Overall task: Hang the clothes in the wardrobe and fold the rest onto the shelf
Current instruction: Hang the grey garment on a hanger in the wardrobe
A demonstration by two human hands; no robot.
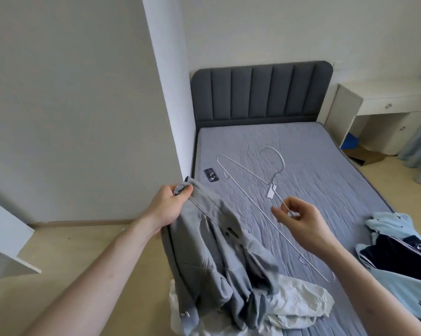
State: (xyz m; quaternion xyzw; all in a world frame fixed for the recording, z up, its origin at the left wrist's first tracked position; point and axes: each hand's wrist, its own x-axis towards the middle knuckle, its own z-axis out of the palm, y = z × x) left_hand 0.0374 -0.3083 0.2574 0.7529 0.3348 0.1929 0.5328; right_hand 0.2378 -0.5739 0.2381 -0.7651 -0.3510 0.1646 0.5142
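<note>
My left hand (173,204) grips the top edge of a grey garment (219,258) and holds it up over the bed's left side, so the cloth hangs down in folds. My right hand (299,219) pinches one arm of a thin white wire hanger (250,197) just below its neck, above the mattress. The hanger's hook points toward the headboard and a small white tag hangs at its neck. A pale white-green garment (299,309) lies crumpled under the grey one. A light blue garment (398,282) and a dark navy one (398,255) lie at the right.
The grey quilted mattress (313,151) has a dark phone (211,175) near its left edge. A dark padded headboard (260,93) stands at the far end. A white desk with drawers (386,100) is at the right, a white panel (5,246) at the left.
</note>
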